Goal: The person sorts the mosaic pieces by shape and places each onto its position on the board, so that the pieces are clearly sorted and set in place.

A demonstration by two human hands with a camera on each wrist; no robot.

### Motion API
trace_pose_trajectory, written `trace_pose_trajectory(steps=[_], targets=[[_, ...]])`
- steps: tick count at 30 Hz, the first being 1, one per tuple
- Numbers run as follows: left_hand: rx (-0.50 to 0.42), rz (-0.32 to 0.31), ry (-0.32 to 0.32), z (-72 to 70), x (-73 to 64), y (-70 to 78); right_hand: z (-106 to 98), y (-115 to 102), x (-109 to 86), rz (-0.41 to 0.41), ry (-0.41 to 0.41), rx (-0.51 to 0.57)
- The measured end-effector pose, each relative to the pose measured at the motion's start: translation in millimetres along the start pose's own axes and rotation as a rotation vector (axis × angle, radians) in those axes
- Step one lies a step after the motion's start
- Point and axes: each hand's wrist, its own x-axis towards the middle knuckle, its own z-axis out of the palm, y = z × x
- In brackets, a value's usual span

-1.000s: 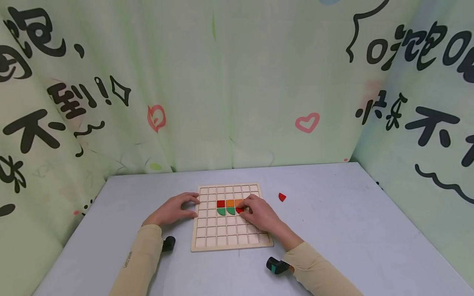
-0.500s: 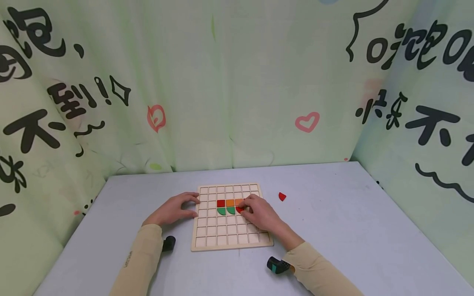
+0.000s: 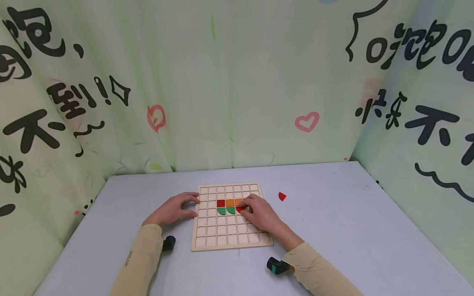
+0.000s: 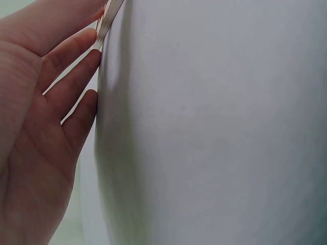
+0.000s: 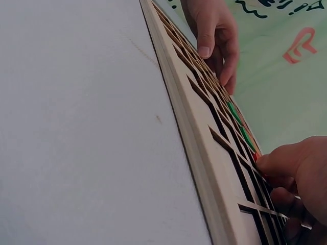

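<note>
A wooden grid board (image 3: 232,248) lies on the table. My left hand (image 3: 175,209) rests at its left edge, thumb and fingers spread and touching the frame; in the left wrist view those fingers (image 4: 76,84) are fairly straight. Over the board's middle, my right hand (image 3: 262,214) pinches a red quarter-circle piece (image 3: 238,209) between thumb and fingers, low at a grid cell. The hand covers part of this piece. Left of it sit two green quarter-circle pieces (image 3: 226,211). In the row behind are a red square (image 3: 220,203) and two orange pieces (image 3: 230,202), the right one partly hidden.
Another red piece (image 3: 282,196), with a rounded edge, lies on the white table (image 3: 333,230) right of the board. A printed curtain (image 3: 237,123) hangs behind the table and along both sides. Black wrist cameras (image 3: 277,266) sit near both sleeves.
</note>
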Motion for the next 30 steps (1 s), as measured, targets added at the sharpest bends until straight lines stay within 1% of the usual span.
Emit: trace_pose_trajectory(steps=[5, 17, 25, 30], targets=[[0.004, 0.008, 0.002, -0.3, 0.7, -0.6, 0.4, 0.9, 0.6, 0.005, 0.006, -0.007], [0.0, -0.02, 0.005, 1.3, 1.4, -0.6, 0.7, 0.2, -0.2, 0.014, 0.012, 0.011], [-0.006, -0.02, 0.004, 0.3, -0.6, 0.6, 2.2, 1.4, 0.1, 0.007, 0.018, 0.011], [0.003, -0.009, 0.008, -0.3, -0.7, 2.5, 2.8, 2.1, 0.4, 0.004, 0.025, 0.009]])
